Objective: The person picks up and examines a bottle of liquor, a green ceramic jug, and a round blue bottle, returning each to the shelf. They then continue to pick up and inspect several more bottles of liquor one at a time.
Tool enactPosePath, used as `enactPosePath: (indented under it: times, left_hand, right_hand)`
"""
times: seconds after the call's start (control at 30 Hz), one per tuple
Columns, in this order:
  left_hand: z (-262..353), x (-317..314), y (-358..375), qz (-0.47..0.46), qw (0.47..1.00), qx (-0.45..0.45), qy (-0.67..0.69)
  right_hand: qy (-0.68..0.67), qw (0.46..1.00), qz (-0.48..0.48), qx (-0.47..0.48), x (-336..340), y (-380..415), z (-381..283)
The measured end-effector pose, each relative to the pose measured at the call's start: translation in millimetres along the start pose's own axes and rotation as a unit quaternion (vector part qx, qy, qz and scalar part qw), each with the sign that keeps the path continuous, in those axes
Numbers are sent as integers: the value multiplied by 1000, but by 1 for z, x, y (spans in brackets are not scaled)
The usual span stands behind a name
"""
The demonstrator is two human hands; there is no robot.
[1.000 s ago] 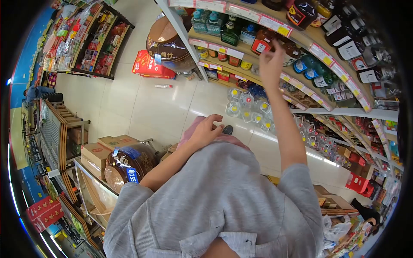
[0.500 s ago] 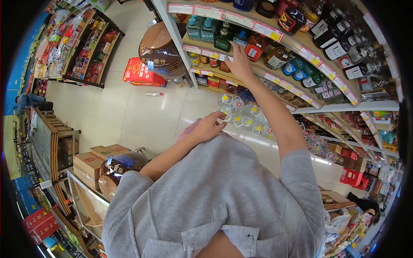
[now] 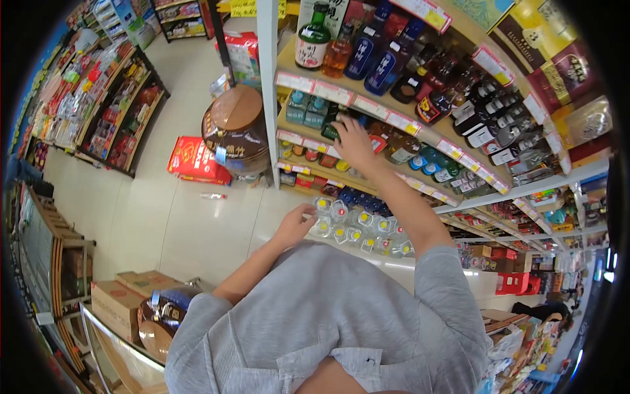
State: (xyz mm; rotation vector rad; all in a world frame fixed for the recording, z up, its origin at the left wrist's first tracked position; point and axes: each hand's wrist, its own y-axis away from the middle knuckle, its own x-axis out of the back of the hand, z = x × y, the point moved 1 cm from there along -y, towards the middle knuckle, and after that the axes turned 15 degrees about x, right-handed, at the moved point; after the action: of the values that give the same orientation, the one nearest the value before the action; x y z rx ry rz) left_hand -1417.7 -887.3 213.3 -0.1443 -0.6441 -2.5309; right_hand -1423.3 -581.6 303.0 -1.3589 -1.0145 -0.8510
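My right hand [image 3: 355, 143] reaches into the middle shelf of bottles, its fingers apart and bent at a dark green bottle [image 3: 330, 131]. Part of that bottle is hidden behind the fingers. Left of it stand two pale blue-green bottles [image 3: 306, 110]; to the right of my hand are bottles with red and brown labels, including an amber one [image 3: 401, 148]. My left hand [image 3: 296, 224] hangs lower, in front of my body, with fingers loosely curled, apart and holding nothing. Close beside it on the floor are clear jugs with yellow and red caps [image 3: 340, 226].
Taller bottles, among them a green one [image 3: 313, 41] and blue ones [image 3: 387, 64], line the shelf above. A large brown jar [image 3: 237, 131] stands left of the shelf post [image 3: 268, 85], near a red bag [image 3: 198, 161]. Cardboard boxes [image 3: 121, 308] and another jar [image 3: 161, 322] are lower left.
The view has tilted up, bringing more of the upper shelf into sight. My right hand has shifted left to the dark green bottle. The pink thing by my left hand is out of sight.
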Motion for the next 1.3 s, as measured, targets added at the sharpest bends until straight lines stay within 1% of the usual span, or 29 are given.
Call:
enactPosePath:
  times: [0.03, 0.1, 0.13, 0.2, 0.23, 0.3, 0.33, 0.37, 0.4, 0.43, 0.5, 0.53, 0.63, 0.7, 0.77, 0.8, 0.87, 0.97, 1.0, 1.07, 1.17, 1.27, 1.3]
  left_hand:
    - [-2, 6, -3, -2, 1000, 12, 20]
    - [-10, 15, -11, -10, 1000, -1, 15]
    - [-12, 19, -14, -13, 1000, -6, 11]
    - [-17, 27, -16, -28, 1000, 5, 6]
    - [-18, 29, -17, -36, 999, 15, 4]
    - [-16, 31, -23, 6, 1000, -16, -15]
    - [-5, 35, -22, 26, 999, -32, -27]
    - [9, 37, -24, 31, 997, -72, -1]
    - [47, 44, -19, 36, 993, -113, 25]
    - [74, 49, -20, 41, 986, -153, 53]
    - [101, 53, -39, 36, 978, -195, 59]
    - [109, 52, -45, 33, 974, -214, 65]
    - [116, 45, -52, 15, 975, -207, 74]
    - [116, 44, -44, -11, 978, -191, 77]
    - [117, 47, -34, -41, 985, -155, 65]
    - [117, 47, -34, -47, 984, -155, 76]
    - [119, 48, -36, -58, 982, -154, 95]
    - [124, 49, -56, 11, 968, -250, 31]
    - [134, 51, -61, -2, 969, -245, 22]
    - [164, 57, -65, -28, 972, -231, 5]
    - [215, 59, -72, -4, 946, -325, 4]
    - [257, 56, -90, 30, 927, -372, -25]
    - [269, 53, -94, 38, 919, -391, -28]
  right_hand:
    - [-8, 1000, 5, -5, 1, 2, -3]
    - [-24, 999, 27, 2, 10, 2, -10]
    - [-24, 998, 55, 22, 21, 0, -18]
    - [-28, 993, 110, 19, 50, -9, -33]
    - [-9, 986, 166, 8, 70, -17, -38]
    - [25, 961, 276, -18, 108, -30, -50]
    - [38, 950, 309, -28, 123, -35, -51]
    - [53, 937, 344, -35, 138, -41, -46]
    - [68, 922, 378, -41, 149, -46, -38]
    - [57, 933, 352, -54, 152, -49, -28]
    - [33, 952, 294, -79, 152, -49, -7]
    - [38, 952, 292, -86, 149, -49, -1]
    - [56, 952, 283, -100, 145, -48, 9]
    - [75, 953, 273, -107, 143, -49, 10]
    - [94, 951, 277, -104, 141, -51, 14]
    - [103, 949, 279, -102, 140, -53, 16]
    - [97, 950, 268, -128, 138, -56, 17]
    - [108, 947, 266, -145, 136, -61, 15]
    - [116, 946, 266, -148, 135, -62, 15]
    - [113, 946, 260, -156, 130, -61, 18]
    - [103, 950, 238, -177, 132, -64, 16]
    - [92, 953, 247, -149, 139, -57, 11]
    - [80, 949, 260, -158, 142, -50, 7]
